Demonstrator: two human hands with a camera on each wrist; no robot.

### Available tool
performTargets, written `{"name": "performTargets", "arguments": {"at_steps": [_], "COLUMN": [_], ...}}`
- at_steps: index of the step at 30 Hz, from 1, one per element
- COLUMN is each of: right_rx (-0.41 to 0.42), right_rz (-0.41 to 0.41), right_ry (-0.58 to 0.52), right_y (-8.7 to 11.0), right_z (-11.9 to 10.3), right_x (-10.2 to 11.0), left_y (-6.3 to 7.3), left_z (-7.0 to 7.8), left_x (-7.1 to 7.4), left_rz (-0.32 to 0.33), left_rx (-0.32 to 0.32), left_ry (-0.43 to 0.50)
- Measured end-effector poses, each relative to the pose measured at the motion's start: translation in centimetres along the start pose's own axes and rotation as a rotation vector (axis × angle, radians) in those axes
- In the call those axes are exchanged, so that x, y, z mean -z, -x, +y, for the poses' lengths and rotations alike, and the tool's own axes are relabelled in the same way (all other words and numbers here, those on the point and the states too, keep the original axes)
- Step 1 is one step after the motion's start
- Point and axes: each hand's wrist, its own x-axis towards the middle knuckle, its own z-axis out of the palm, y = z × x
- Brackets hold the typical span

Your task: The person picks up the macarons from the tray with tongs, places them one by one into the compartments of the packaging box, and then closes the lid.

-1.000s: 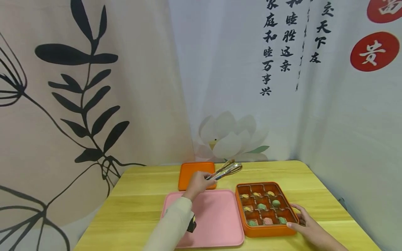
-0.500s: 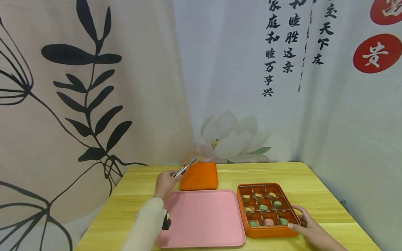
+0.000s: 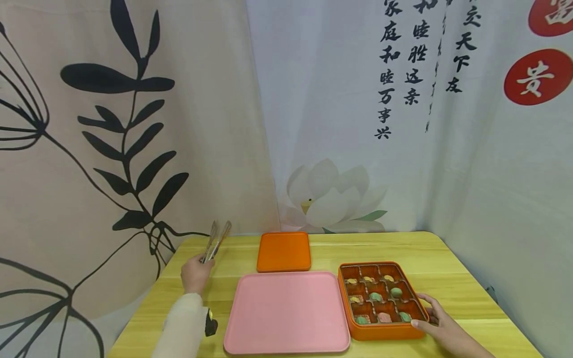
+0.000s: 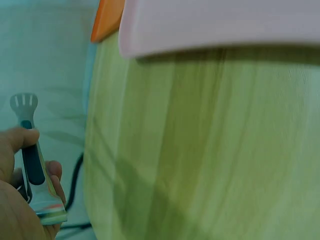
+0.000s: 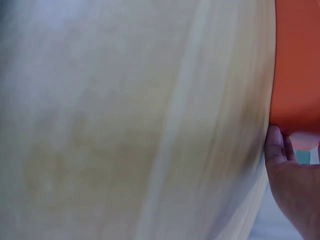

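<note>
My left hand (image 3: 196,275) grips a pair of metal tongs (image 3: 218,244) over the table's left side. In the left wrist view, the thumb presses the dark handle inlay of the tongs (image 4: 33,165), and one slotted tip shows. Nothing is visible between the tongs' tips. On the right stands an orange box (image 3: 386,332) with a divided insert, holding small yellow, green and pink sweets (image 3: 375,297), one per compartment. My right hand (image 3: 440,322) holds its near right corner, thumb on the front wall and fingers along the right side.
A pink tray (image 3: 286,313) lies mid-table, left of the box. Behind it is a flat orange lid or tray (image 3: 284,251). The yellow wood-grain table (image 3: 241,253) ends at a printed curtain (image 3: 224,124) along the back.
The left hand with the tongs has swung left, from above the pink tray to beyond its left edge. The right hand and the box have stayed in place.
</note>
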Motion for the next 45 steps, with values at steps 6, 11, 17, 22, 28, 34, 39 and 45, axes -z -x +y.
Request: {"name": "performTargets", "arguments": {"at_steps": [6, 11, 17, 22, 28, 34, 39, 45], "right_rx": [0.007, 0.004, -0.011, -0.005, -0.012, -0.035, -0.031, -0.030], "right_rz": [-0.002, 0.005, 0.022, 0.016, 0.012, 0.020, 0.013, 0.009], "right_ry": [0.006, 0.003, 0.021, 0.018, 0.010, 0.016, 0.013, 0.006], "right_y": [0.1, 0.2, 0.1, 0.1, 0.1, 0.1, 0.0, 0.1], "right_z": [-0.1, -0.3, -0.4, -0.4, -0.4, -0.2, -0.2, -0.3], "right_x": [0.0, -0.1, -0.1, -0.1, -0.1, 0.0, 0.0, 0.0], "left_y": [0.6, 1.3, 2.0, 2.4, 2.9, 3.3, 3.4, 3.5], "left_z": [-2.1, -3.1, -4.2, -5.2, -5.6, -5.8, -6.2, -6.5], "left_x": [1.0, 1.8, 2.2, 2.1, 2.0, 1.9, 1.7, 1.6], "left_rz": [0.149, 0.188, 0.220, 0.227, 0.244, 0.281, 0.283, 0.241], "left_rx": [0.084, 0.188, 0.294, 0.326, 0.347, 0.316, 0.291, 0.298], "left_ry": [0.028, 0.033, 0.073, 0.083, 0.051, 0.008, 0.010, -0.041]}}
